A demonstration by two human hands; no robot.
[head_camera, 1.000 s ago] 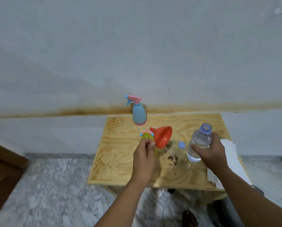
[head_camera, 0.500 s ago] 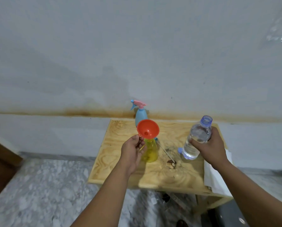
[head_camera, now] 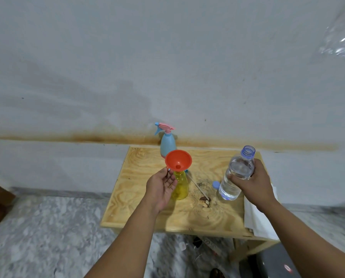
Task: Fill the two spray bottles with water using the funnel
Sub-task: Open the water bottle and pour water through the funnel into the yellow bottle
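Note:
An orange funnel [head_camera: 178, 160] stands upright in the neck of a yellow spray bottle [head_camera: 180, 186] on the wooden table [head_camera: 143, 197]. My left hand [head_camera: 161, 185] is beside them with fingers apart, its fingertips by the funnel's tab. My right hand [head_camera: 254, 182] grips an uncapped clear water bottle [head_camera: 236, 174], tilted slightly, its base near the tabletop. Its blue cap [head_camera: 215, 184] lies on the table. A blue spray bottle [head_camera: 167, 145] with a pink trigger head stands at the table's back edge. A thin white dip tube [head_camera: 197, 187] lies between the bottles, its spray head mostly hidden behind the funnel.
White papers [head_camera: 258, 217] hang over the table's right edge. A grey object [head_camera: 276, 263] sits on the floor at the lower right. The wall runs close behind the table, and marble floor lies to the left.
The funnel went from tilted in my left hand to upright on the yellow bottle's neck. My left fingers have loosened and spread. The water bottle stays in my right hand.

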